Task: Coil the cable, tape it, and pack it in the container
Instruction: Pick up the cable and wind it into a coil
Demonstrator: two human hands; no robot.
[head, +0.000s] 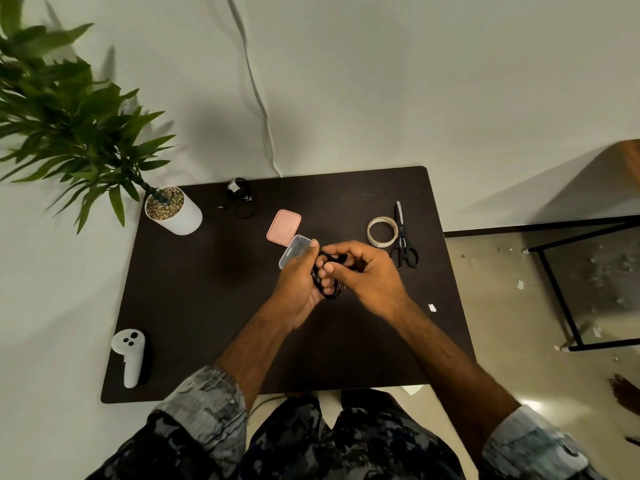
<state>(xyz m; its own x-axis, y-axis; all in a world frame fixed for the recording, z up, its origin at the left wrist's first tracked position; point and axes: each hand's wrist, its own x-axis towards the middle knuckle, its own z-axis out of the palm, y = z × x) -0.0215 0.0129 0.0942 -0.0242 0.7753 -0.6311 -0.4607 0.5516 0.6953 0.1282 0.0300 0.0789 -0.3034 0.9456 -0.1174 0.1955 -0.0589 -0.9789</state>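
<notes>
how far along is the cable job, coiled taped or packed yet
Coiling looks largely done: the black cable sits in loops gripped by the left hand and right hand. Taping is not started: the tape roll lies untouched beside the scissors. Packing is left: the clear container stands open, its pink lid set beside it.

Black cable (329, 289) wound into small coil, held above the dark table (207, 289) mid-area. Clear container (294, 249) open, lying on the table just behind coil. Pink lid (284, 226) flat beside it. Tape roll (381, 232) flat, right of container.
</notes>
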